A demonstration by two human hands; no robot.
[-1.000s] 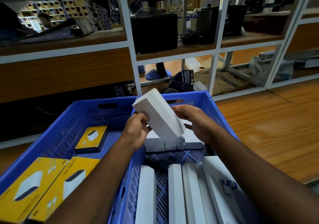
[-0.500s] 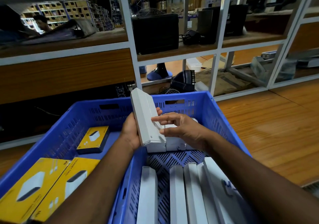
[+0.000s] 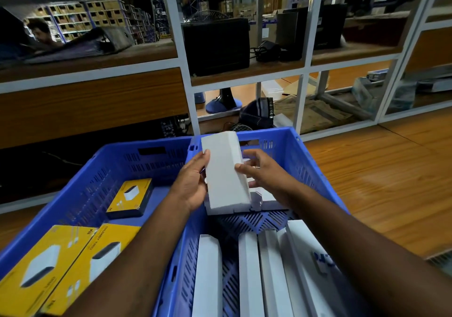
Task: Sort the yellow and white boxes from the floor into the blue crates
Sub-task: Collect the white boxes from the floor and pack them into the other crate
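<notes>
White box (image 3: 226, 172) between both hands (image 3: 193, 184) (image 3: 263, 172) — upright, gripped.

Both forearms are bare to the frame edge, with no sleeves, gloves or jewellery showing.

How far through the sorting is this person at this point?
Done: three yellow boxes lie in the left blue crate, and white boxes line the right blue crate. In hand: both hands, left and right, hold a white box over the right crate. Left: unknown; no floor boxes are visible.
</notes>
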